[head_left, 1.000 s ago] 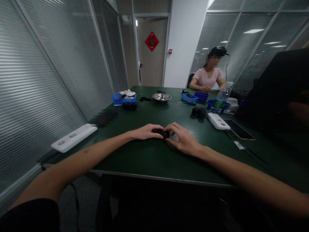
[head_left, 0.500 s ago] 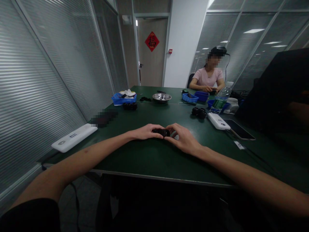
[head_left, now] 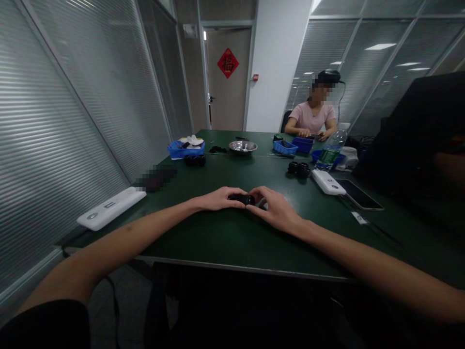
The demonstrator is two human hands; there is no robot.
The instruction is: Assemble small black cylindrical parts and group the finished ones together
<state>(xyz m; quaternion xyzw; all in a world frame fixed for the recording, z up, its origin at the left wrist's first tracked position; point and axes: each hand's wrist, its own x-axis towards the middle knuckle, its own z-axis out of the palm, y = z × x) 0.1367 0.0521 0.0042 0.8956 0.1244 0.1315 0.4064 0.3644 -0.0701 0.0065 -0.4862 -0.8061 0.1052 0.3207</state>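
At the table, the fingers of our left hand and right hand clamp a small black part between them; we seem to be working it two-handed, and the next move calls for a steady grip.

A dark green worktop stretches toward a pale wood door bearing a red diamond sign. Slatted blinds line the left glass wall; a white pillar stands right of the door, before glass panels reflecting bright ceiling lights. The near-left floor is dim.
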